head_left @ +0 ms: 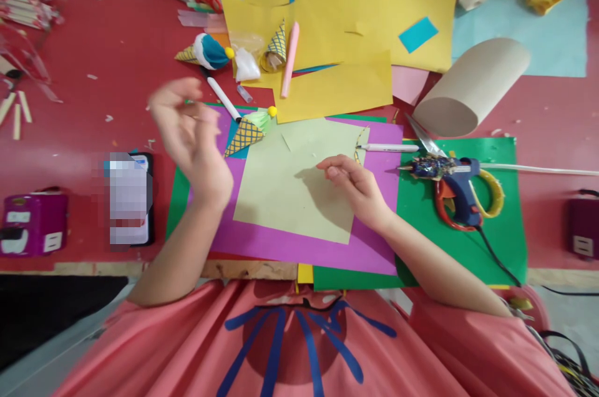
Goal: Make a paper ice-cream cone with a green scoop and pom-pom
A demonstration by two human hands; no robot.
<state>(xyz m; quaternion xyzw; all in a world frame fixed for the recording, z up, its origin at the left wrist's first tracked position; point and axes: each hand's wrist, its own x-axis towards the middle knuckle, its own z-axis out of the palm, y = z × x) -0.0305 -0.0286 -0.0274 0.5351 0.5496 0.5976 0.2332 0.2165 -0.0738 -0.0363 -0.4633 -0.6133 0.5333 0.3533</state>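
A: Head view first: we see our left hand [189, 132] raised off the table and blurred, fingers loosely curled. Whether it pinches anything, we cannot tell.

B: And our right hand [356, 188] rests low on the pale green sheet [290, 197], fingertips drawn together as if nipping something tiny; nothing shows between them.

A: That sheet lies on the purple sheet [299, 244], near us at the table's edge, with green card [503, 235] under both and out to the right.

B: The paper cone [248, 133], with its yellow lattice, green frill and yellow pompom, lies just beyond the pale sheet's far left corner, between our hands. It looks built already.

A: So we judge we are between pieces, handling some small bit over the pale sheet.

B: The glue gun [456, 188] lies to the right over the scissors [486, 197], the white marker [388, 148] just beyond our right hand. A next move likely calls for reaching right to one of them, minding the gun's tip.
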